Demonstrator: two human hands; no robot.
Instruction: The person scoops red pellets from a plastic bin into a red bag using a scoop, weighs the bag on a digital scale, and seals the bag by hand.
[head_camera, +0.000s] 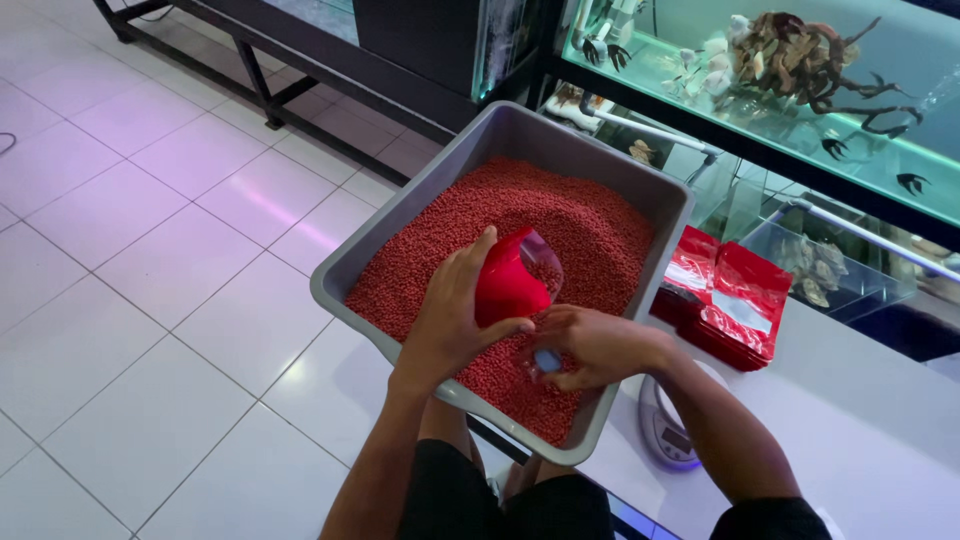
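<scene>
Head view: we hold a red pouch (512, 283) open over a grey tub (655, 200) of red pellets (560, 225).

Our left hand (450, 315) wraps the pouch from the side, fingers (478, 262) curled over its top and the thumb pressed across its lower front, so the pouch sits tilted, mouth toward the far wall of the tub, its base just above the pellets near the tub's near rim. Our right hand (585, 345) is closed round a small clear scoop (545, 358) just beside the pouch's lower edge, fingertips pinched on it. We judge the risks so: the thumb's hold looks light, and the pouch could slip and spill; pellets tipped from the scoop could miss the narrow mouth; the tub overhangs the counter (860, 420) toward us and could tip. Beyond the tub's right wall lie more red pouches (725, 300), with a scale (665, 425) nearer us.
</scene>
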